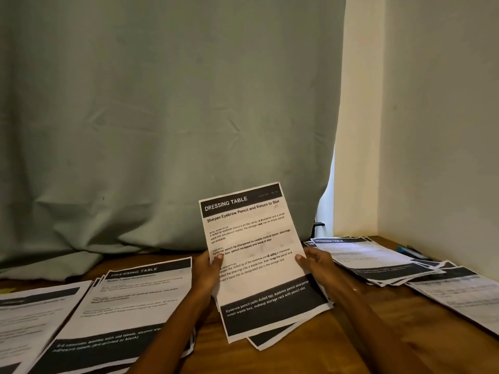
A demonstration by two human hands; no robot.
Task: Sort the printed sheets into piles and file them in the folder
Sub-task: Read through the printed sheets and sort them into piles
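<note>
I hold a small stack of printed sheets (256,255) tilted up over the wooden table (351,333). Its top page is headed "DRESSING TABLE" with black bands at top and bottom. My left hand (209,268) grips the stack's left edge, thumb on the front. On the right edge, my right hand (313,261) pinches it with the thumb on the page. One pile of sheets (129,303) lies flat at my left, with another pile (35,314) further left. A fanned pile (370,257) lies at the right. No folder is in view.
A pale green curtain (162,117) hangs behind the table, its hem resting on the table's back edge. A cream wall (437,130) closes the right side. More sheets (464,295) lie at the far right, and a blue pen (410,251) rests near the wall.
</note>
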